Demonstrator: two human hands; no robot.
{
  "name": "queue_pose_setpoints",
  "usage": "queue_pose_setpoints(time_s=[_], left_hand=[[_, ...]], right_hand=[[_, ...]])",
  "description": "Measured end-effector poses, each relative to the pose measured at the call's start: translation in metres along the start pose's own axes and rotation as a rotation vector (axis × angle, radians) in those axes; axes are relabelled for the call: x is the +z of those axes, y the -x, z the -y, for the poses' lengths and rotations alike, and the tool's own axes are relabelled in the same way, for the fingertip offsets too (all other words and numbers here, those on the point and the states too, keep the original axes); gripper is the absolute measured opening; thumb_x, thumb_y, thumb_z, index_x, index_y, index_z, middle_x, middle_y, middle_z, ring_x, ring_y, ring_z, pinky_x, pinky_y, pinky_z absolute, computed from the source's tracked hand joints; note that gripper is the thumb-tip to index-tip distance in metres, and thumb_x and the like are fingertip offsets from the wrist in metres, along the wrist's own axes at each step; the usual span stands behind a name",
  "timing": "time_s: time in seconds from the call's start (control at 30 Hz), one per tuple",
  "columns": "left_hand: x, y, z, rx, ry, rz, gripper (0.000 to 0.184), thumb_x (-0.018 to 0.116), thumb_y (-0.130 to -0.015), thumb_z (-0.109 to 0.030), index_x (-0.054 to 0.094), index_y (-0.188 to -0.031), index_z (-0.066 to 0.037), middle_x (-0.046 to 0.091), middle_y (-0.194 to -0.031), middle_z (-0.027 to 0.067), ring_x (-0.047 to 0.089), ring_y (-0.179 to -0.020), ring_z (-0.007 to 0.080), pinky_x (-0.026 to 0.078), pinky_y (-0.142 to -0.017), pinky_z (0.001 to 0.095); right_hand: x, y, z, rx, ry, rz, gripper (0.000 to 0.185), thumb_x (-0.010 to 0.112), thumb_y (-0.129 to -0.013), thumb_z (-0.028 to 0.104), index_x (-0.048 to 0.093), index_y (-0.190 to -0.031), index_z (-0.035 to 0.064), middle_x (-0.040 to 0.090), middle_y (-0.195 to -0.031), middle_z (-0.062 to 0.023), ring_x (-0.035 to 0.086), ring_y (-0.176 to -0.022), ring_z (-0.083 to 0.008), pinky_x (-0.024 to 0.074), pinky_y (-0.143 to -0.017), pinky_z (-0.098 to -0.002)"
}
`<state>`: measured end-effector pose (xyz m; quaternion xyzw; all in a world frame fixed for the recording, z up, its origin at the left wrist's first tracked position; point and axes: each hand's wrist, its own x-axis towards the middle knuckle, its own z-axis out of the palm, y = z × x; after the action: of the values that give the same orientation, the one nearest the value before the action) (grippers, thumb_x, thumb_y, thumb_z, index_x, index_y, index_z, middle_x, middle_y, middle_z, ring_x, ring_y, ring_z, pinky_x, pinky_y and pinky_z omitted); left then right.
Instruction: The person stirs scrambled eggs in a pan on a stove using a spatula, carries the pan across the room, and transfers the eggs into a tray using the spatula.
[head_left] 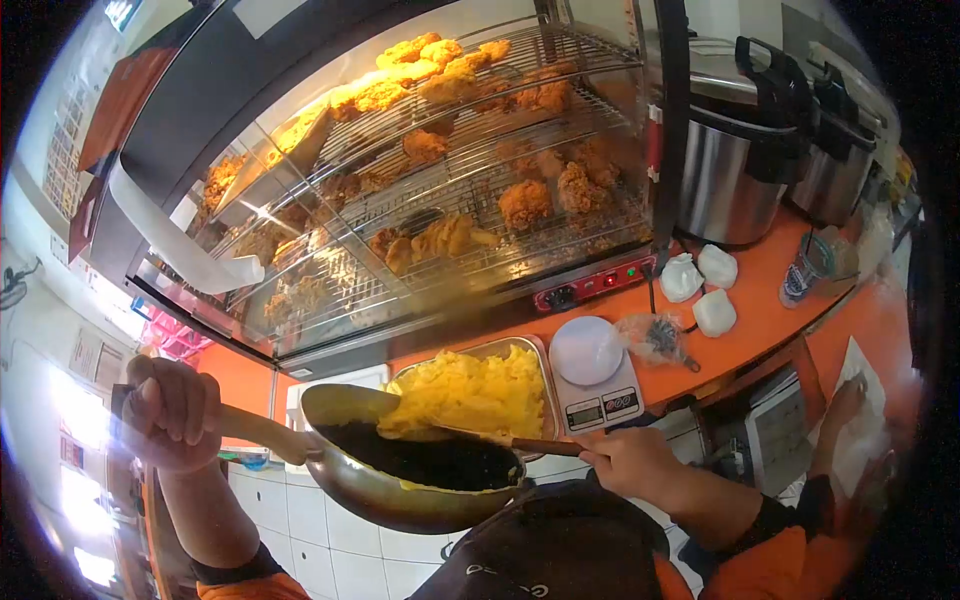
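Note:
My left hand is wrapped round the handle of a dark wok, which is held tilted at the near side of a metal tray. Yellow scrambled egg is heaped in the tray, and some egg touches the wok's rim. My right hand grips the brown wooden handle of a spatula. The spatula's far end reaches over the wok to the egg and is partly hidden there. Little egg shows inside the wok's black interior.
A glass warming cabinet with fried chicken stands behind the tray. To its right are a kitchen scale, white wrapped bundles, large steel cookers and a plastic cup. Another person's hand is at the far right.

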<state>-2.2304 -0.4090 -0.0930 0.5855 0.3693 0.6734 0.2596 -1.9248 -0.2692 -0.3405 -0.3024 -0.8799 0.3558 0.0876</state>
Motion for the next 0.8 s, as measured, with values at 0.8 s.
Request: queue_pose_setpoints(time_s=[0.8], left_hand=[[-0.013,0.007,-0.011,0.009,0.143,0.061,0.020,0.047,-0.081,-0.009,0.042,-0.062,-0.009,0.037,-0.037,-0.0009,0.036,-0.026,0.0078,0.038,-0.031,0.0227]], right_hand=[[0.044,-0.016,0.012,0.034,-0.094,0.024,0.024,0.052,-0.080,0.026,0.062,-0.094,0.0097,0.060,-0.075,-0.0159,0.058,-0.069,-0.0332,0.0465,-0.061,-0.0397]])
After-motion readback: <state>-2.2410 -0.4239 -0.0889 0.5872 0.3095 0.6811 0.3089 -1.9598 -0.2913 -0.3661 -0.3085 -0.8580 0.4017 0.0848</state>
